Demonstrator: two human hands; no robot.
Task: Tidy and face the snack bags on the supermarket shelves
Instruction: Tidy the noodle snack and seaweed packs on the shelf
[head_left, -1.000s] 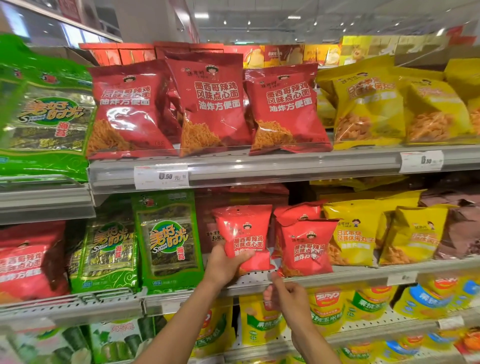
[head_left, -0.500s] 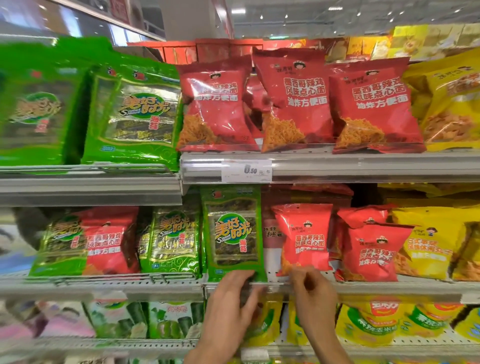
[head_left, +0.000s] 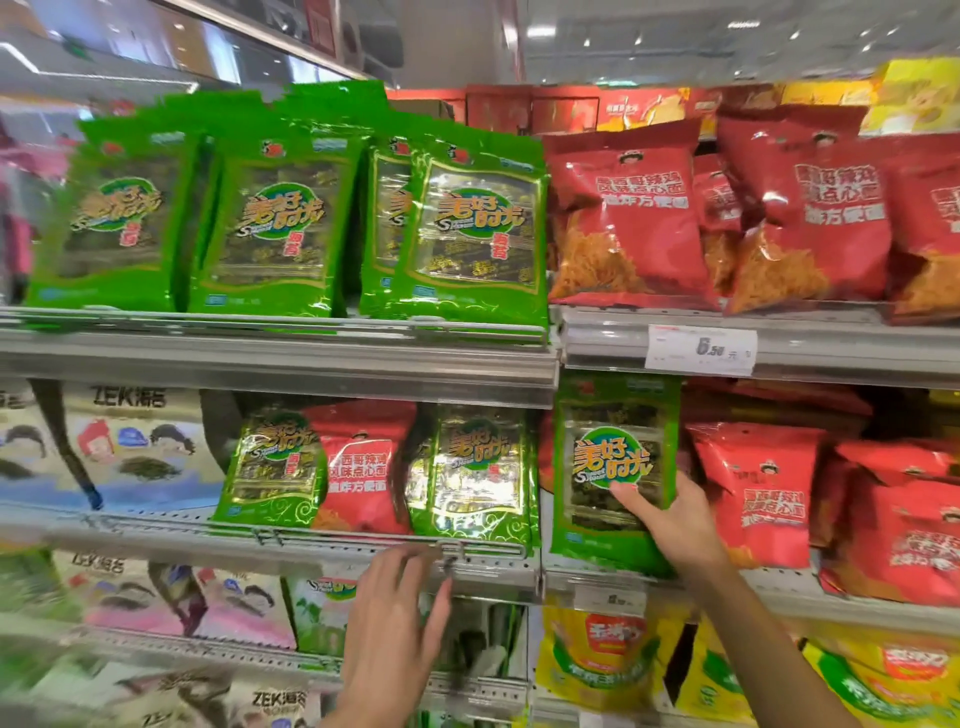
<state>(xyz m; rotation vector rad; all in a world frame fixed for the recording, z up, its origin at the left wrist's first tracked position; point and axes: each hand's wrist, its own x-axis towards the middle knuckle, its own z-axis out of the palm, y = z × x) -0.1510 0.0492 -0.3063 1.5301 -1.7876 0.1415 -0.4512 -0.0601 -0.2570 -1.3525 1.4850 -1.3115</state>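
Holding the green seaweed bag (head_left: 615, 470) upright beside the price tag (head_left: 700, 349), just below it, the right hand (head_left: 675, 525) pinches its lower corner; left hand (head_left: 400, 613), fingers loosely spread and empty, hovers lower-left. Best seat it squarely, label outward.

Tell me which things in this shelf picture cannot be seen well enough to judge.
- Head view: price tag, small print blurred.
- Red bag, left part hidden by a green seaweed bag.
- Right hand: fingers behind the green bag, only the thumb shows.
- Left hand: motion-blurred at the shelf rail.
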